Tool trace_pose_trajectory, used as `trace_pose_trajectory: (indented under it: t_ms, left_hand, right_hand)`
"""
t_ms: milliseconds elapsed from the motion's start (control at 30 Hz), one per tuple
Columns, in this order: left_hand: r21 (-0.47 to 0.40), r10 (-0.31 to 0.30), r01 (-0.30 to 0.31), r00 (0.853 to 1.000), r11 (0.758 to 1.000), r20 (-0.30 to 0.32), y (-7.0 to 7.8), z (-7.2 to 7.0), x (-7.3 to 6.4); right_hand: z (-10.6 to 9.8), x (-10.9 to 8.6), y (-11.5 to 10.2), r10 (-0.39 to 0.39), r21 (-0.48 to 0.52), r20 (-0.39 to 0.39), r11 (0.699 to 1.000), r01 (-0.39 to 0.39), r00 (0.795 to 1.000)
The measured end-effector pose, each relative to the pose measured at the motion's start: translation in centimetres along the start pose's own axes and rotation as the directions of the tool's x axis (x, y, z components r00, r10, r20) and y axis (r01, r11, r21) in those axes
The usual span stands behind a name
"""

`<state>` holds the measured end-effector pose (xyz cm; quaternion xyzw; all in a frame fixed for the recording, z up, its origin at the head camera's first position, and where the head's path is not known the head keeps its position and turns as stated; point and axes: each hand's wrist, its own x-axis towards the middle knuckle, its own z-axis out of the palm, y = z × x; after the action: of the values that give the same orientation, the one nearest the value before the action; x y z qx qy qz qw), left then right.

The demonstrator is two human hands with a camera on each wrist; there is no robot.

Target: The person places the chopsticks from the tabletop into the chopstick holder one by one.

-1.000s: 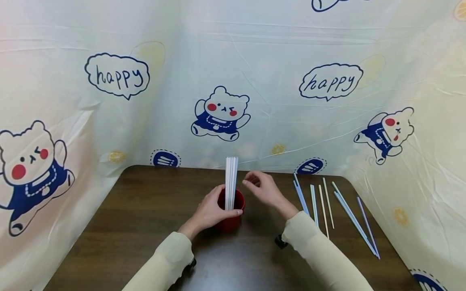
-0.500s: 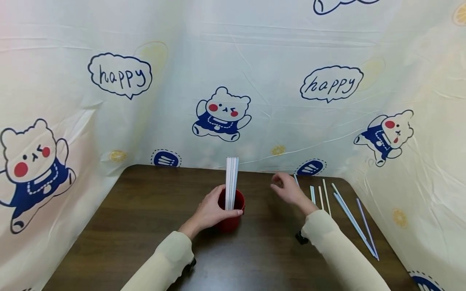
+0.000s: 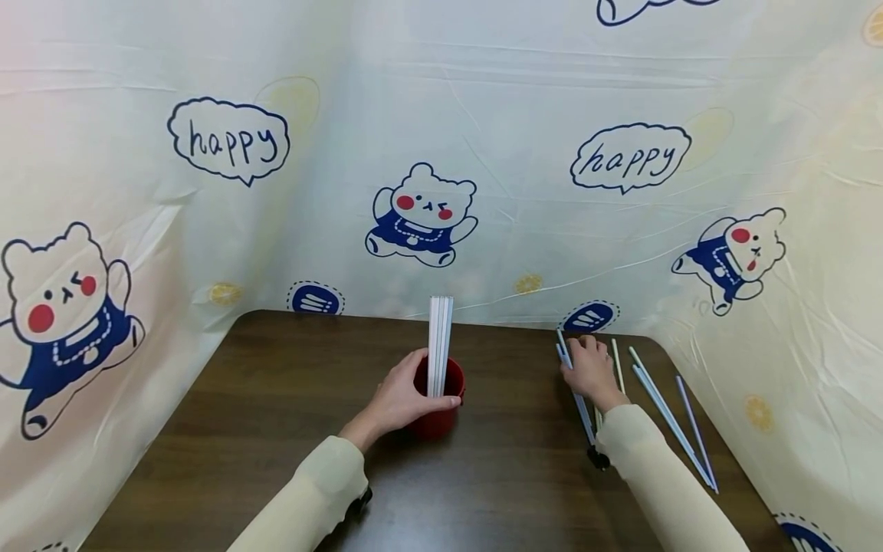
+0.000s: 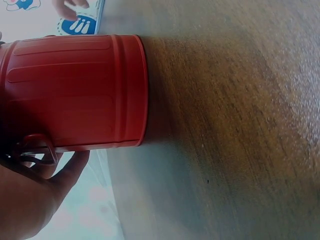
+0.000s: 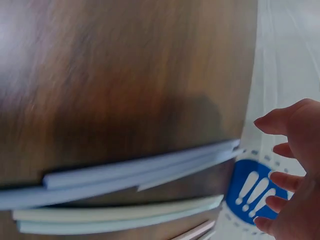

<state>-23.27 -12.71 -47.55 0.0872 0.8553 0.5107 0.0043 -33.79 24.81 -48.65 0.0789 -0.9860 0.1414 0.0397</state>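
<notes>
My left hand (image 3: 393, 399) grips a red bucket-shaped cup (image 3: 441, 422) around its upper part, thumb along the near rim. In the left wrist view the ribbed cup (image 4: 75, 90) shows a small side handle, with its base at the table. A bundle of white sticks (image 3: 439, 345) stands upright inside it. My right hand (image 3: 593, 372) is over the loose pastel sticks on the right, overlapping several of them. In the right wrist view its fingers are spread and loosely bent, with nothing between them, near the far ends of lavender-blue sticks (image 5: 125, 175) and mint ones (image 5: 125, 215).
Further right lie pale blue sticks (image 3: 665, 410), a purple stick (image 3: 697, 433) and a cream stick (image 3: 617, 360). The dark wooden table (image 3: 276, 383) ends at the back and right against a hanging curtain (image 3: 524, 115) with bear prints.
My right hand has moved away from the cup, to the right, and now reaches over the loose sticks. The left hand and cup have stayed in place.
</notes>
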Motion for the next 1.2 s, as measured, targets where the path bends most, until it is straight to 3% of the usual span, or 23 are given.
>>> trace_pose_trajectory:
  t_ms: [267, 533, 767, 1000, 1200]
  left_hand:
    - [-0.01, -0.008, 0.008, 1.0, 1.0, 0.008, -0.1, 0.0, 0.0]
    - [-0.005, -0.006, 0.006, 1.0, 1.0, 0.009, -0.1, 0.1, -0.1]
    - [-0.016, -0.004, 0.004, 1.0, 1.0, 0.01, 0.1, 0.0, -0.1]
    - [-0.008, -0.007, 0.007, 1.0, 1.0, 0.009, 0.0, 0.0, -0.1]
    - [-0.005, -0.006, 0.006, 1.0, 1.0, 0.007, -0.1, 0.0, 0.0]
  right_hand:
    - [0.5, -0.8, 2.2, 0.091, -0.031, 0.053, 0.996, -0.09, 0.994]
    - [1.2, -1.4, 4.6, 0.195, -0.043, 0.156, 0.981, -0.191, 0.968]
    - [1.3, -1.2, 5.2, 0.185, -0.047, 0.107, 0.982, -0.181, 0.977]
    - [1.4, -1.1, 4.3, 0.125, -0.079, 0.022, 0.989, -0.123, 0.992]
    - [1.6, -0.9, 3.9, 0.097, -0.088, -0.002, 0.991, -0.096, 0.995]
